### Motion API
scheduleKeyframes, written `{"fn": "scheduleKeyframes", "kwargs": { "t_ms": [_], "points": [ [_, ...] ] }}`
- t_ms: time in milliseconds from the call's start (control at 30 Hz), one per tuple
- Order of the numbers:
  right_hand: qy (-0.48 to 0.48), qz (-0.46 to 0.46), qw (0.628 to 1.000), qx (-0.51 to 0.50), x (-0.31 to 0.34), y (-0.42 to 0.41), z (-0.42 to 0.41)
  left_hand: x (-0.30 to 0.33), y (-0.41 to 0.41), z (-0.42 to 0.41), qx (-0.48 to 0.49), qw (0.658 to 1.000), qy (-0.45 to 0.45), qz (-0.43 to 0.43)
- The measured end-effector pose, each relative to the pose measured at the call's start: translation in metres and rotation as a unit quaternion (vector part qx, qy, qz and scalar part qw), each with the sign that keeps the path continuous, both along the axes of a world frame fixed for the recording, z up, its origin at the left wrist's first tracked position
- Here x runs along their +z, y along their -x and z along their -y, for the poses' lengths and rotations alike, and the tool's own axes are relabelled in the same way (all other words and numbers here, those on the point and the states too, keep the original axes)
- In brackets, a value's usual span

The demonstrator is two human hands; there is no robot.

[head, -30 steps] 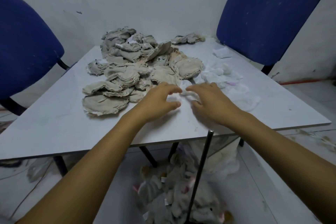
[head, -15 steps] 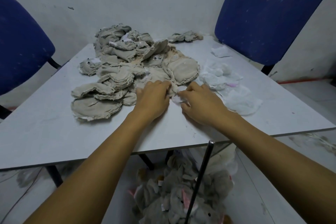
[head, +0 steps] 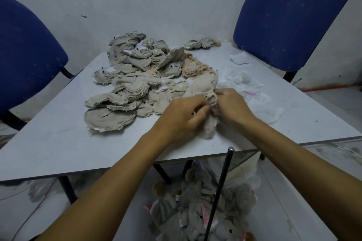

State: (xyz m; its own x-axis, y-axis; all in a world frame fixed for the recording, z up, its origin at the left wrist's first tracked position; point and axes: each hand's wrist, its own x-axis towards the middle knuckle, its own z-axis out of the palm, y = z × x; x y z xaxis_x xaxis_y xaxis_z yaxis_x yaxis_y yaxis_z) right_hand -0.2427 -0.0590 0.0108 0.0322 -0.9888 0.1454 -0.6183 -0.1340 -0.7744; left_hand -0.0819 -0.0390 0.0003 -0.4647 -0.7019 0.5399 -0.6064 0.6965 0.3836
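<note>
A: Both hands are on one beige fabric piece (head: 210,129) at the near edge of the pile (head: 133,84). The left hand (head: 182,112) and right hand (head: 234,106) are close together, fingers curled, pinching the cloth between them.

B: Where does the piece sit?

A: It's raised a little at the top, with its lower end touching the table (head: 58,143) just in front of the heap. The wrists are low, the forearms angle in from the near side, and the knuckles face up. The fingertips are buried in the folds, so I can't tell exactly what they're working on.

B: What could go wrong?

A: The neighbours first. The upper part seems to lie against the heap — a sharp pull may drag other pieces along or tumble the stack. The edges also look frayed, so I'd judge a hard tug between two pinches could rip a seam.

B: What about the white scraps (head: 260,103)?

A: They look light and lie just beside the right wrist, so a sweep of that forearm could push them toward the edge. The dark metal rod (head: 221,186) rises below the near edge, between the forearms and above the grey plush toys (head: 195,211) on the floor — a careless elbow might knock it.
</note>
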Motion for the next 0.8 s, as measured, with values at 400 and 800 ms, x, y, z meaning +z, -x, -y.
{"fn": "scheduleKeyframes", "kwargs": {
  "t_ms": [400,800],
  "points": [
    [0.02,0.202,0.978,0.053,-0.01,-0.002,-0.016,-0.001,-0.009,0.008,0.228,0.936,-0.176,-0.204],
    [0.32,-0.152,0.929,0.103,-0.001,-0.001,-0.024,0.024,-0.015,0.006,0.114,0.912,-0.151,-0.364]
  ]
}}
